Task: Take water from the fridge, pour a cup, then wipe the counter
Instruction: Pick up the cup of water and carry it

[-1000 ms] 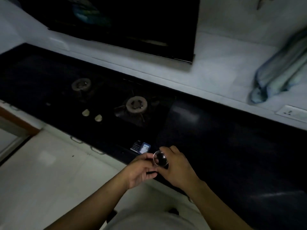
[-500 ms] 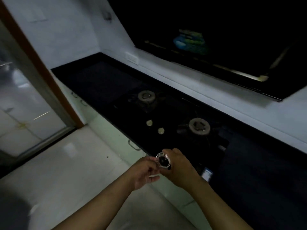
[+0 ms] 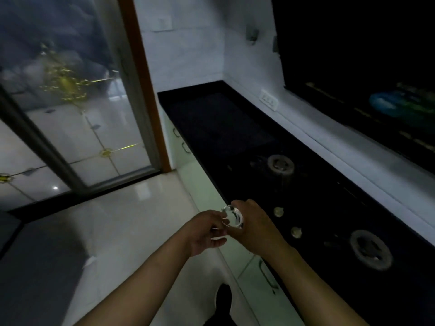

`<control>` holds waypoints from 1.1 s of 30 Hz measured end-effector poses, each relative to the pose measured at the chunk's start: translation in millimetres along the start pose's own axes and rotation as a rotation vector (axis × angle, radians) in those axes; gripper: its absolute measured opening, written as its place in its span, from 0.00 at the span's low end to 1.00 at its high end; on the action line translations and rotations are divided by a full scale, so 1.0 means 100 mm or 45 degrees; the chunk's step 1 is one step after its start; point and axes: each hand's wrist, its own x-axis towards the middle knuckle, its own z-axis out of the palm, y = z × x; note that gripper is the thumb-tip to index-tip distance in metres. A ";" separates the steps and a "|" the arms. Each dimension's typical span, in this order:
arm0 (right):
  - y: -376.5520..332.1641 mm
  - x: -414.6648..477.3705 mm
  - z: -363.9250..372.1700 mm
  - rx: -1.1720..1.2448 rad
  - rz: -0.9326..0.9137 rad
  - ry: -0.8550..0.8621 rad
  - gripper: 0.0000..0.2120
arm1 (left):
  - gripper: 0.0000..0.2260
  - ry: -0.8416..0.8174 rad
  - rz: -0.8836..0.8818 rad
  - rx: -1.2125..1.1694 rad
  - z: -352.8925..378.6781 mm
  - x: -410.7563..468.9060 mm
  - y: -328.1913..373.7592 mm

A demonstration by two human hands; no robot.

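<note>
**Two hands holding a small glass cup at the edge of a dark kitchen desk**

In a dim kitchen, seen from a head-worn camera, a person is standing beside a long black desk (image 3: pixel 211 118) running along the right-hand wall. Both bare forearms are reaching forward, and the hands are meeting just at the desk's front edge, above the pale cabinet fronts.

Between them they are holding a small clear glass cup (image 3: pixel 232 218), its open mouth tilting towards the camera. The right hand (image 3: pixel 256 228) is wrapping around the cup from the far side, its fingers curled on the glass. The left hand (image 3: pixel 204 234) is gripping the cup from the near side, fingers bent and fingertips pressing against the rim and lower wall. The picture is too dark to show whether the cup holds anything.

A gas hob is sitting flush in the desk: one burner (image 3: pixel 280 164) farther away, another burner (image 3: pixel 370 249) nearer on the right, and two pale knobs (image 3: pixel 278 211) lying between them, just beside the right hand. A white switch plate (image 3: pixel 268 102) is showing on the wall above the desk. To the left, a sliding glass door (image 3: pixel 70 114) in a wooden frame is reflecting light, and a glossy tiled floor (image 3: pixel 117 231) is spreading below the arms.
</note>
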 end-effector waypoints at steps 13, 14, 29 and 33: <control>-0.10 2.23 0.01 0.027 -0.208 -0.086 0.24 | 0.14 0.149 0.076 -0.032 -0.64 0.97 1.59; -0.11 2.39 0.01 0.030 -0.210 -0.089 0.24 | 0.14 0.156 0.080 -0.042 -0.68 1.05 1.71; -0.47 4.66 0.32 -0.037 0.088 0.000 0.15 | 0.15 0.056 0.012 0.204 -1.78 2.65 3.55; -0.52 5.21 0.38 -0.086 0.203 0.027 0.17 | 0.20 -0.011 -0.031 0.319 -2.03 3.15 3.95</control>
